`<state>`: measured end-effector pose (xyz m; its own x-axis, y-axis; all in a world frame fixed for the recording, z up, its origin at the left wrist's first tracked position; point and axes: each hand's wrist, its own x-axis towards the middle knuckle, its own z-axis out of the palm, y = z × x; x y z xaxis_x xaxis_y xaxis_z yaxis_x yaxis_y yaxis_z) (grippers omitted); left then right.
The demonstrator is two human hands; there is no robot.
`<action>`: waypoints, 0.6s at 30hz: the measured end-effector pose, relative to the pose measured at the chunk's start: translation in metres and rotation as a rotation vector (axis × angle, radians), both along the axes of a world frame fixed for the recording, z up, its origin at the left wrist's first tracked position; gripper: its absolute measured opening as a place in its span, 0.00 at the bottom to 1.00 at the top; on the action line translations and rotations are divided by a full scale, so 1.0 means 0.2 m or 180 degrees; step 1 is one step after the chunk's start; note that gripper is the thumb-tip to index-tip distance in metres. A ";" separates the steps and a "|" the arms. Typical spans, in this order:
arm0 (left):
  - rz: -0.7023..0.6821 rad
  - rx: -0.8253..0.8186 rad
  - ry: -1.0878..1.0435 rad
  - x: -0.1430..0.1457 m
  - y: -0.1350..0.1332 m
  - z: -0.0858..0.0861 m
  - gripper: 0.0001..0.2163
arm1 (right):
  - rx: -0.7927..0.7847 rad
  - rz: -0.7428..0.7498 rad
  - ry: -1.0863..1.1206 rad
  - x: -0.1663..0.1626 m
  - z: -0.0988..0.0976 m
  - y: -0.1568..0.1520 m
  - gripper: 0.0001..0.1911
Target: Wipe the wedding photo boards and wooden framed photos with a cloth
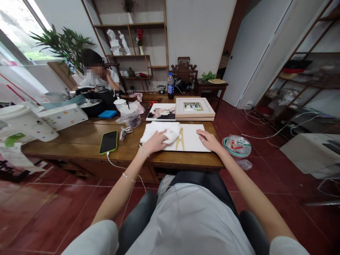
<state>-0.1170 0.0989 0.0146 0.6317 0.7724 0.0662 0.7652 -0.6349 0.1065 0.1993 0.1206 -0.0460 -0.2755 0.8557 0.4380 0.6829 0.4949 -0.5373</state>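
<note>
A white board (195, 136) lies flat near the front edge of the wooden table. On its middle is a gold, narrow A-shaped piece (180, 141). A crumpled white cloth (154, 129) covers the board's left part. My left hand (156, 142) is on the cloth, its fingers curled over it and pressing it down beside the gold piece. With its fingers stretched out, my right hand (208, 140) rests on the board's right edge, holding nothing.
Behind the board lie a framed picture (195, 108) and a photo panel (160, 112). A drink bottle (170, 86) stands farther back. A charging phone (108, 142), a bagged cup (130, 115) and a pot (103, 94) are leftward. A person (99, 74) sits across the table.
</note>
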 end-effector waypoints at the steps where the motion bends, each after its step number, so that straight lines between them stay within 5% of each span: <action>1: 0.0002 0.0016 0.0031 -0.01 -0.08 0.00 0.09 | 0.0004 0.0001 0.0000 0.00 0.00 0.00 0.19; 5: -0.0034 0.0016 -0.0015 -0.04 -0.32 -0.01 0.15 | 0.0020 0.0013 -0.0019 0.00 0.00 0.00 0.19; 8: -0.0012 -0.0037 -0.0057 -0.05 -0.37 0.00 0.15 | 0.0006 0.0026 -0.0006 0.01 0.00 0.01 0.19; 12: 0.0038 -0.0019 -0.0036 -0.05 -0.23 0.01 0.10 | -0.0008 0.0054 0.0070 0.01 0.00 0.01 0.18; 18: 0.0142 0.0065 -0.0185 -0.02 0.18 -0.01 0.10 | 0.0012 0.0028 0.0005 0.01 0.00 0.01 0.18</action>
